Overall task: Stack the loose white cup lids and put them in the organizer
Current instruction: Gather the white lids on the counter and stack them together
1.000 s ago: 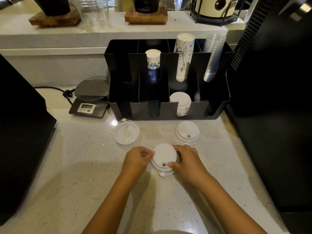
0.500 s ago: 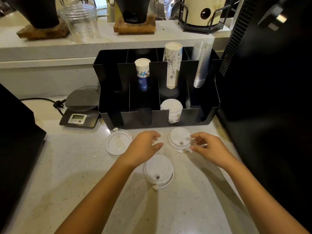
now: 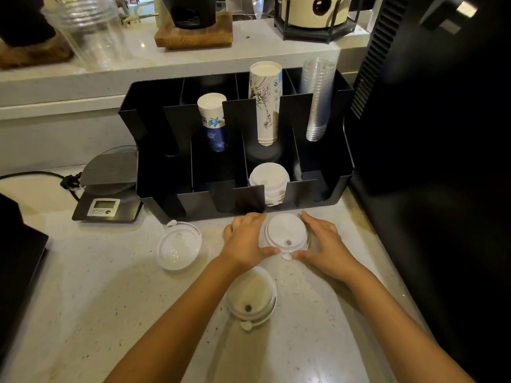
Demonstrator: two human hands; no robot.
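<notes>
A white cup lid stack (image 3: pixel 286 234) lies on the counter just in front of the black organizer (image 3: pixel 331 189). My left hand (image 3: pixel 246 239) cups its left side and my right hand (image 3: pixel 322 243) its right side, thumbs at its near edge. Nearer to me sits another white lid stack (image 3: pixel 253 295), untouched, partly crossed by my left forearm. A single lid (image 3: pixel 178 246) lies upside down to the left. A stack of white lids (image 3: pixel 269 181) stands in the organizer's front compartment, third from the left.
Paper cup stacks (image 3: pixel 265 103) and clear plastic cups (image 3: pixel 318 98) fill the organizer's rear slots. A digital scale (image 3: pixel 106 189) with a cord sits at its left. Dark machines flank the counter on both sides. A raised shelf runs behind.
Both hands left the near lid stack on the counter and moved forward; they now close around the lid stack next to the organizer. The camera has tilted closer.
</notes>
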